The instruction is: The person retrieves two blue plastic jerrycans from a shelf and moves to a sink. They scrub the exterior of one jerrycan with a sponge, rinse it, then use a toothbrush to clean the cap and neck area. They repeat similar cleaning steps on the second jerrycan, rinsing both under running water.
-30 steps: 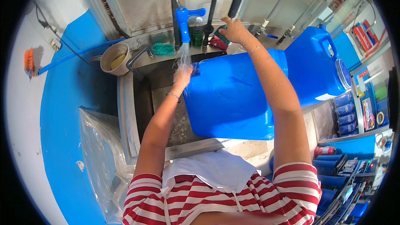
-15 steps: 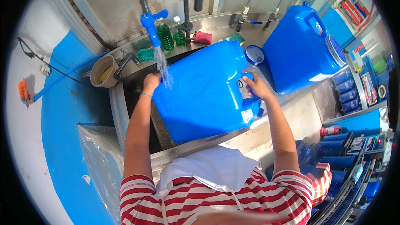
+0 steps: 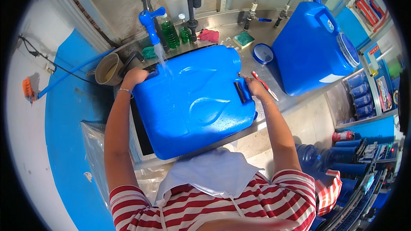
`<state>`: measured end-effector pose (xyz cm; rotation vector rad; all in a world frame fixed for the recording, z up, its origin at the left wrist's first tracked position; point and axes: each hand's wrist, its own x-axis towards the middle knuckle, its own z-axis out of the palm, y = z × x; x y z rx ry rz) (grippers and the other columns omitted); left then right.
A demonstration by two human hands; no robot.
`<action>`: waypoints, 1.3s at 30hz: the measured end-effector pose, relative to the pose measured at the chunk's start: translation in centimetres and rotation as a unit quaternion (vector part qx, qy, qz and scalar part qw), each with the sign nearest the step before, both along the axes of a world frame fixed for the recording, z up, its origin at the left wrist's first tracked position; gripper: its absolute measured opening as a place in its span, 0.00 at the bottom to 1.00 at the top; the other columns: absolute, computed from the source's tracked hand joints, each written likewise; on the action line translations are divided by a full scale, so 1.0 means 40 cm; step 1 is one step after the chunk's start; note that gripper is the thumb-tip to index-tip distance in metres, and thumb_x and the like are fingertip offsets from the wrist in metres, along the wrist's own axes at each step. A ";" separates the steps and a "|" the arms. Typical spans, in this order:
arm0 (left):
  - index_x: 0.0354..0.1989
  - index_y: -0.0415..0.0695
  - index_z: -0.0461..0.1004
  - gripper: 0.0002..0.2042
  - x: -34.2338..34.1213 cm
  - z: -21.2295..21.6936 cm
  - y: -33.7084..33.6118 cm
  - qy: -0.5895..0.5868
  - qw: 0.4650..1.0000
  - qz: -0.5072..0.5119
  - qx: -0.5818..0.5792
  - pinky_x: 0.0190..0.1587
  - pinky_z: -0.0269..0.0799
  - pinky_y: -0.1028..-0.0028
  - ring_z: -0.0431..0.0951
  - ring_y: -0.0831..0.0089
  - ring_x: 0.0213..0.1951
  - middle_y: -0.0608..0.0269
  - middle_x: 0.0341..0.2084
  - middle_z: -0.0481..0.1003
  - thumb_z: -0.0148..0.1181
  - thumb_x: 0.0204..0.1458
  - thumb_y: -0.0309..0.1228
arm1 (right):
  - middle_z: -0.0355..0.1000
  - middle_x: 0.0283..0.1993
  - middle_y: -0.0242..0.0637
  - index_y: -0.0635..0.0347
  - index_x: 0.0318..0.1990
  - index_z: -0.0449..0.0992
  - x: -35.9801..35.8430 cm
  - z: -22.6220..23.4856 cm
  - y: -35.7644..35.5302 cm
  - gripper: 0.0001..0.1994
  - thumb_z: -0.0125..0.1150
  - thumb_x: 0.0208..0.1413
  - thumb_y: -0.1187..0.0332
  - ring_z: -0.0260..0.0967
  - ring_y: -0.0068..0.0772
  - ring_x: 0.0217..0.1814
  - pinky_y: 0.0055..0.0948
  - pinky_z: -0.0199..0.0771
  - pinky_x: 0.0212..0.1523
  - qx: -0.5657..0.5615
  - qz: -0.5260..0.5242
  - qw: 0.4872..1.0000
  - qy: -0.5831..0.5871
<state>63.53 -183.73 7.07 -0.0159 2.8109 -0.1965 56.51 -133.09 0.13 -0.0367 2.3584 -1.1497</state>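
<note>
A large blue water jug (image 3: 188, 115) lies over the sink, its broad embossed side turned up and wet. At its far left corner, my left hand (image 3: 136, 77) is closed around the edge. My right hand (image 3: 256, 88) grips the jug's handle at the right end, with some fingers hidden. Water runs from the blue tap (image 3: 150, 25) onto the jug's far left part. Most of the basin is covered by the jug; a dark strip (image 3: 140, 132) shows at its left.
Right of the jug are a red-and-white toothbrush (image 3: 264, 85), a round blue lid (image 3: 263, 54), a green-and-yellow sponge (image 3: 243, 39) and a second blue jug (image 3: 310, 51). Behind stand green bottles (image 3: 170, 34) and a pink cloth (image 3: 209, 35). A beige pail (image 3: 108, 69) is at left.
The jug has rolled and shifted left and nearer, so its embossed side faces up. Both hands moved with it, the left one further left. The sponge and toothbrush have come into plain view.
</note>
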 end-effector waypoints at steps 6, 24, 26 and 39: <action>0.39 0.39 0.80 0.20 -0.023 -0.002 0.095 0.019 0.978 0.175 0.114 0.51 0.71 0.55 0.77 0.46 0.48 0.41 0.45 0.76 0.51 0.44 0.40 | 0.74 0.38 0.64 0.64 0.41 0.78 -0.001 -0.017 0.093 0.23 0.37 0.68 0.56 0.74 0.60 0.44 0.51 0.70 0.48 0.130 0.015 0.981 0.142; 0.50 0.33 0.74 0.16 0.116 -0.052 0.134 -0.085 0.548 0.308 0.773 0.49 0.73 0.68 0.78 0.66 0.43 0.54 0.43 0.78 0.51 0.56 0.27 | 0.74 0.35 0.45 0.54 0.48 0.78 -0.086 0.307 -0.182 0.15 0.56 0.52 0.76 0.73 0.50 0.42 0.44 0.71 0.44 0.033 0.231 0.781 0.580; 0.52 0.33 0.73 0.17 0.131 -0.058 0.130 -0.077 0.547 0.260 0.792 0.51 0.73 0.68 0.78 0.66 0.45 0.54 0.45 0.77 0.53 0.54 0.23 | 0.71 0.34 0.38 0.46 0.48 0.79 -0.021 0.333 -0.331 0.12 0.59 0.56 0.65 0.70 0.44 0.45 0.49 0.62 0.47 0.015 0.347 0.779 0.521; 0.59 0.33 0.68 0.20 0.192 -0.128 0.179 0.013 0.434 0.226 0.872 0.50 0.74 0.74 0.78 0.71 0.46 0.53 0.48 0.77 0.53 0.56 0.18 | 0.80 0.34 0.39 0.54 0.38 0.84 -0.129 0.210 -0.645 0.08 0.66 0.53 0.65 0.78 0.38 0.42 0.33 0.75 0.45 -0.026 0.466 0.837 0.287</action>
